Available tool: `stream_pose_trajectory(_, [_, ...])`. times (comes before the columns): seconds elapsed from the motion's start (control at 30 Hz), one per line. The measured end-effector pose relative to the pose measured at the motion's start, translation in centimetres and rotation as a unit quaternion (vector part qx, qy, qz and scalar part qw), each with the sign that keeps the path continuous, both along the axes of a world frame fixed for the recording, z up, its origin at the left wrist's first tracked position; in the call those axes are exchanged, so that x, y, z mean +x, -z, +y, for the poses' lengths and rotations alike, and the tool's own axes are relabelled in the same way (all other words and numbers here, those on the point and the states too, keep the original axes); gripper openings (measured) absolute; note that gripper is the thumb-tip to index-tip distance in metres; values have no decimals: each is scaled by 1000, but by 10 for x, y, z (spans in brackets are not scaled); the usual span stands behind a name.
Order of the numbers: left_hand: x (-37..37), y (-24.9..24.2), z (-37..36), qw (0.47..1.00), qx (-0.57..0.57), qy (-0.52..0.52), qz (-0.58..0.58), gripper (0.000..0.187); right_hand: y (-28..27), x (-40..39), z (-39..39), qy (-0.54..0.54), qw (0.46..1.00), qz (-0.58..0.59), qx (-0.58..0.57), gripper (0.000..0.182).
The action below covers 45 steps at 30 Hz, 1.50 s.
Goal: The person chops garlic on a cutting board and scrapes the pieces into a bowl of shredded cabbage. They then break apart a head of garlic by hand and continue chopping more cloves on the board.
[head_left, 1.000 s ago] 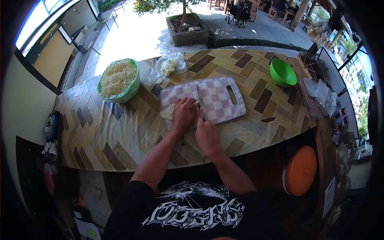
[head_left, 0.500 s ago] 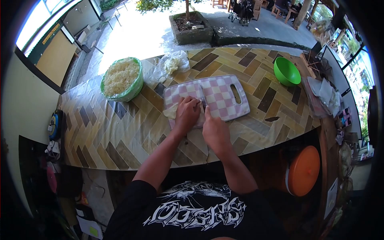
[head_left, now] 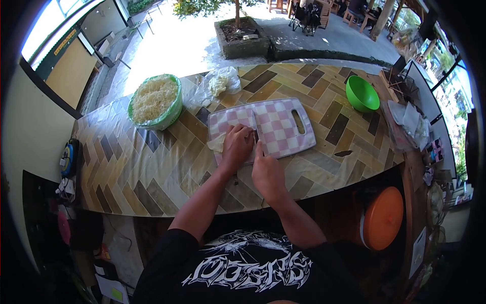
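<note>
Pale sheet point(head_left: 216, 143), likely soft and best pinned at its edge, is overlapped by curled left hand point(head_left: 238, 145), hold unclear, on cutting board point(head_left: 283, 129); knife point(head_left: 256, 136) is gripped by right hand point(head_left: 268, 171).

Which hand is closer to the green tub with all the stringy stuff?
Left. The left hand is on the checkered board, to the right of the green tub; the right hand is farther right, by the board's near edge.

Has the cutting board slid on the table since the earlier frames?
No. The cutting board keeps its place against the dark patch on the tabletop; both shift together in the picture, so likely just camera motion.
</note>
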<state>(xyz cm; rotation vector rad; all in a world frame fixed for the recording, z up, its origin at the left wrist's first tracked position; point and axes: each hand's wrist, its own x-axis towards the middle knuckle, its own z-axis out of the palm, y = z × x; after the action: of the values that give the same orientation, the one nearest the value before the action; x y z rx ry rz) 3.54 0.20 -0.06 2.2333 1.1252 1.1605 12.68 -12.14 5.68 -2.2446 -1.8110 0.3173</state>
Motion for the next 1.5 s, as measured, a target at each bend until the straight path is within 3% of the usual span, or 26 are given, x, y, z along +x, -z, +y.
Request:
stream_pose_trajectory(0.13, [0,0,0,1000,-8,-8,-7,15,16,2,10,16,1000,7,17,66])
stream_pose_trajectory(0.33, [-2,5,2,1000,7,4,-11,16,-16,5,-4,-7,1000,13,8,64])
stream_pose_trajectory(0.43, [-1,6,2,1000,8,11,-7,17,17,-8,4,20,998,-32,42,63])
stream_pose_trajectory(0.63, [0,1,-2,1000,12,-8,26,18,-15,17,4,-12,998,48,28,63])
stream_pose_trajectory(0.87, [0,-4,-2,1000,4,10,7,15,24,1,10,19,999,8,48,64])
stream_pose_trajectory(1.03, [-1,-3,1,1000,6,6,4,14,-25,12,-4,-16,1000,12,-4,60])
stream_pose_trajectory(1.23, [-1,1,0,1000,10,18,-9,14,19,-5,8,25,997,-13,67,65])
stream_pose_trajectory(1.4, [-2,-2,-3,1000,-14,0,-14,12,-25,9,-3,-12,1000,25,-10,64])
stream_pose_trajectory(1.5, [-3,-1,-1,1000,-14,11,-13,12,-9,-3,-6,-3,1000,-16,-10,62])
